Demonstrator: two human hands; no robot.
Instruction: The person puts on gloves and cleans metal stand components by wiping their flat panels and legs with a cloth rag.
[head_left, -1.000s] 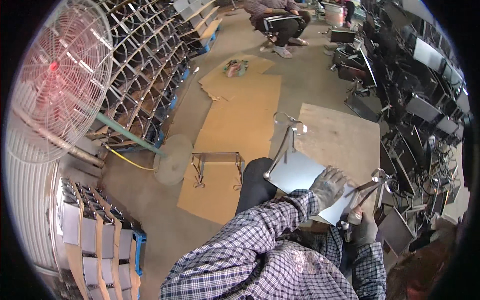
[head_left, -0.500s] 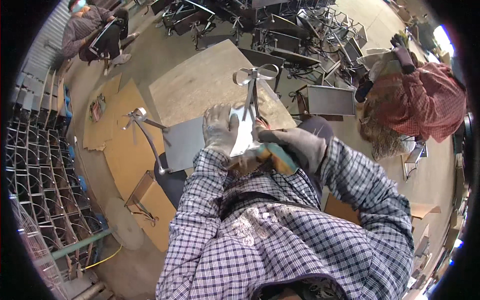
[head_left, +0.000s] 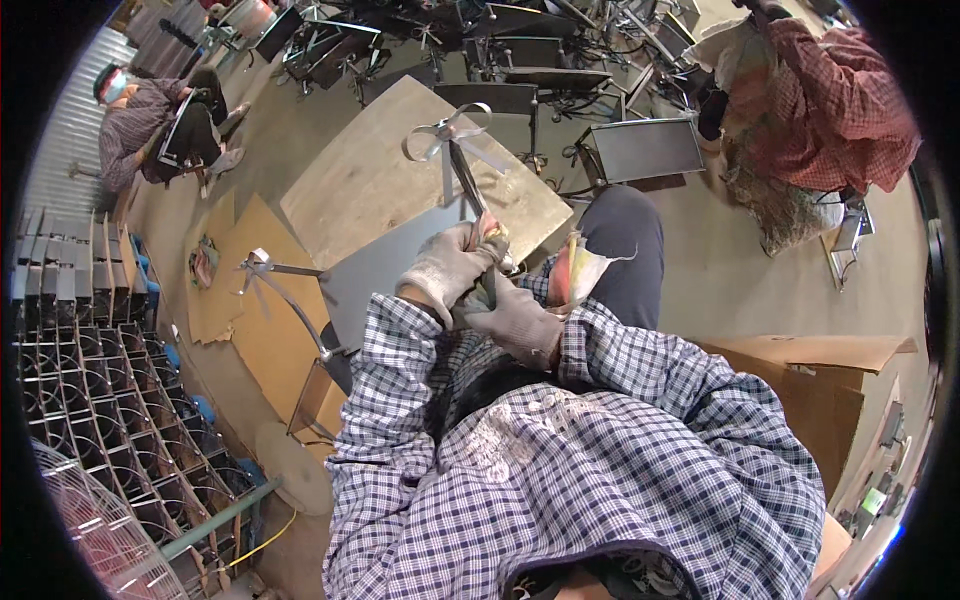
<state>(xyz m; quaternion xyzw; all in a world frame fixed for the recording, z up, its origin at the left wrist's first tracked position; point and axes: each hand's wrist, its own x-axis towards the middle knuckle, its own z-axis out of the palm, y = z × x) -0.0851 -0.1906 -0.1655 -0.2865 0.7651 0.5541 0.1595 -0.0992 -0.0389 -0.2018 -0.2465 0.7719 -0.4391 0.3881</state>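
Note:
My left hand (head_left: 446, 264), in a grey work glove, is closed on a multicoloured rag (head_left: 580, 272) where it meets the lower part of a dark metal leg (head_left: 463, 180). That leg rises from a flat grey metal panel (head_left: 375, 268) in front of me and ends in a shiny bow of bent strip (head_left: 448, 136). Just below, my gloved right hand (head_left: 522, 322) is clenched around the same rag, whose pale, reddish end sticks out beside it. A second leg with a bow (head_left: 258, 262) stands off the panel's left side. The gloves hide part of the rag.
A worn board (head_left: 400, 140) lies beyond the panel, with cardboard (head_left: 265, 290) to its left. Metal racks (head_left: 100, 400) stand at far left. Many finished-looking metal stands (head_left: 535, 95) crowd the back. One person (head_left: 150, 130) sits at far left; another in red (head_left: 840, 110) bends at right.
My left hand has lifted from flat on the panel and closed near the leg. My right hand has drawn in beside it with the rag. The view has shifted slightly.

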